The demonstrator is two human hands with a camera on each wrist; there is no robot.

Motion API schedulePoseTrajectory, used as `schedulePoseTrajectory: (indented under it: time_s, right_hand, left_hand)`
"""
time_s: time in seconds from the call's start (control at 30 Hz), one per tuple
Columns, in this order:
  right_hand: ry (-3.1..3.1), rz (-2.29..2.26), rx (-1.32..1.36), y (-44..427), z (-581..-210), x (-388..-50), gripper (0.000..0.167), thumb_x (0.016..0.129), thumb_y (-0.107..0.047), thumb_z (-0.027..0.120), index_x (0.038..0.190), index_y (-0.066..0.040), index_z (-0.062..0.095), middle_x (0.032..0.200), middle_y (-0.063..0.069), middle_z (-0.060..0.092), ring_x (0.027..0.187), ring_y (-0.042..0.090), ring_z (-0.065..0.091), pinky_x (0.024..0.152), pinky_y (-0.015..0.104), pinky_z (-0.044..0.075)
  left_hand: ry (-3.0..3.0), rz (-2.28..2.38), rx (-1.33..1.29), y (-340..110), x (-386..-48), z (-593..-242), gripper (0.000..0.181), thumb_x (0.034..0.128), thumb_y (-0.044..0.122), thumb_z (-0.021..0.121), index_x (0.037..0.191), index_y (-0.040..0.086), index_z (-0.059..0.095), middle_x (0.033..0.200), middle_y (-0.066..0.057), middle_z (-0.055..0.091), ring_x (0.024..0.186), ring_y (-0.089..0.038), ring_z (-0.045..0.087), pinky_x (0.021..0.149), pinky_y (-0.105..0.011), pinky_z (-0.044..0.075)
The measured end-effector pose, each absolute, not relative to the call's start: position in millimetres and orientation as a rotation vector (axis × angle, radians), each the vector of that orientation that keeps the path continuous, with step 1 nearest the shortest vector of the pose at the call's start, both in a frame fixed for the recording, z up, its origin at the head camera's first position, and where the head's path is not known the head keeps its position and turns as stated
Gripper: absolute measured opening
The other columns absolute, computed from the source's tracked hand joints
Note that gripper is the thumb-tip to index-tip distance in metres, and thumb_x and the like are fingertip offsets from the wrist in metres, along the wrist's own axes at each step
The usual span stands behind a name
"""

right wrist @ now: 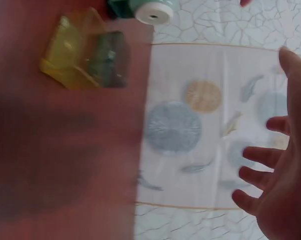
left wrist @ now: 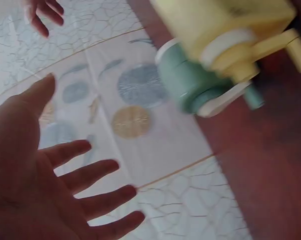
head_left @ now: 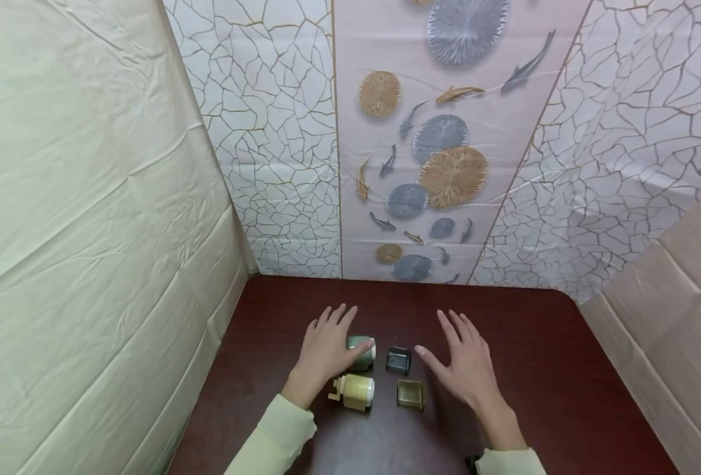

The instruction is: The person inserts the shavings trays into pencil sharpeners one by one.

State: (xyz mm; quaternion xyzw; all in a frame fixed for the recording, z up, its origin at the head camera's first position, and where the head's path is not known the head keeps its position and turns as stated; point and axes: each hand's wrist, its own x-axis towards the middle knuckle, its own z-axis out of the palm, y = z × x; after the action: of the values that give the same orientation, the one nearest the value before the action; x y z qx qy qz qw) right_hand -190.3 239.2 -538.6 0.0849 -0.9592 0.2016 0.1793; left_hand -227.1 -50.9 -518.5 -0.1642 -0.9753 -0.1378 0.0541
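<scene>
My left hand [head_left: 325, 346] is held with fingers spread, partly covering the green crank pencil sharpener [head_left: 359, 359] in the head view. Nearer to me lies a yellow crank pencil sharpener [head_left: 356, 392], its handle toward the left. In the left wrist view, the yellow sharpener [left wrist: 230, 30] overlaps the green one [left wrist: 188, 80], and the hand [left wrist: 65, 180] holds nothing. Fingers apart, my right hand [head_left: 467, 366] is to the right of two small see-through bins, one dark [head_left: 398, 360] and one yellow [head_left: 411, 394]. Nothing is in its grasp in the right wrist view.
The things lie on a dark red-brown table [head_left: 540, 369]. A patterned cloth [head_left: 409, 218] with fish and round leaves hangs behind it. Pale padded cloth walls stand at the left [head_left: 148, 264] and right [head_left: 670, 310].
</scene>
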Motion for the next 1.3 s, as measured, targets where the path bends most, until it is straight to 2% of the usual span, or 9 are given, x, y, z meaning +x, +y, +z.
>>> schedulePoseTrajectory:
  time_s: [0.2, 0.4, 0.6, 0.8, 0.93, 1.1, 1.3]
  right_hand:
    - [-2.823, 0.621, 0.393, 238, -529, -211, 0.083, 0.085, -0.065, 0.059, 0.151, -0.019, 0.035, 0.149, 0.016, 0.036, 0.134, 0.04, 0.032, 0.098, 0.068, 0.029]
    - [-2.984, 0.747, 0.453, 230, -544, -233, 0.078, 0.087, -0.057, 0.063, 0.148, -0.015, 0.039, 0.143, 0.018, 0.042, 0.129, 0.04, 0.04, 0.095, 0.062, 0.038]
    - [-3.139, 0.799, 0.42, 226, -575, -247, 0.073, 0.088, -0.051, 0.066, 0.145, -0.012, 0.043, 0.144, 0.023, 0.041, 0.133, 0.042, 0.035, 0.1, 0.06, 0.035]
    - [-3.178, 0.852, 0.386, 224, -599, -246, 0.07, 0.085, -0.042, 0.072, 0.14, -0.006, 0.049, 0.134, 0.024, 0.049, 0.124, 0.042, 0.046, 0.096, 0.057, 0.04]
    - [-3.18, 0.899, 0.367, 224, -604, -244, 0.065, 0.085, -0.038, 0.075, 0.136, -0.005, 0.052, 0.128, 0.019, 0.054, 0.117, 0.037, 0.052, 0.092, 0.054, 0.044]
    - [-3.157, 0.908, 0.384, 222, -606, -240, 0.06, 0.083, -0.035, 0.077, 0.131, -0.005, 0.057, 0.121, 0.016, 0.057, 0.11, 0.032, 0.055, 0.088, 0.051, 0.046]
    - [-3.15, 0.864, 0.359, 224, -610, -240, 0.062, 0.08, -0.04, 0.079, 0.13, -0.009, 0.059, 0.121, 0.013, 0.055, 0.113, 0.033, 0.052, 0.088, 0.052, 0.045]
  left_hand:
    - [-3.024, -0.333, -0.601, -38, -249, -513, 0.081, 0.0844, 0.075, 0.047, 0.15, 0.027, 0.038, 0.145, -0.004, 0.045, 0.128, -0.029, 0.045, 0.099, -0.051, 0.04]
    - [-3.182, -0.302, -0.688, -29, -268, -537, 0.082, 0.0817, 0.072, 0.056, 0.149, 0.027, 0.04, 0.145, -0.005, 0.045, 0.126, -0.029, 0.048, 0.097, -0.052, 0.043]
    - [-3.289, -0.306, -0.704, -27, -272, -563, 0.08, 0.0796, 0.064, 0.067, 0.146, 0.026, 0.044, 0.142, -0.004, 0.048, 0.124, -0.026, 0.05, 0.092, -0.049, 0.046]
    - [-3.296, -0.33, -0.737, -25, -270, -570, 0.076, 0.0774, 0.054, 0.076, 0.143, 0.026, 0.048, 0.13, -0.002, 0.056, 0.104, -0.022, 0.058, 0.077, -0.043, 0.05]
    - [-3.295, -0.312, -0.76, -23, -270, -570, 0.07, 0.0779, 0.046, 0.079, 0.139, 0.025, 0.052, 0.12, -0.001, 0.059, 0.094, -0.019, 0.059, 0.069, -0.039, 0.05]
    - [-3.275, -0.343, -0.784, -25, -269, -572, 0.065, 0.0772, 0.038, 0.082, 0.135, 0.022, 0.056, 0.117, -0.001, 0.06, 0.095, -0.019, 0.059, 0.07, -0.037, 0.051]
    - [-3.204, -0.34, -0.868, -22, -277, -576, 0.064, 0.0769, 0.038, 0.082, 0.133, 0.023, 0.057, 0.116, 0.0, 0.06, 0.096, -0.019, 0.059, 0.071, -0.037, 0.051]
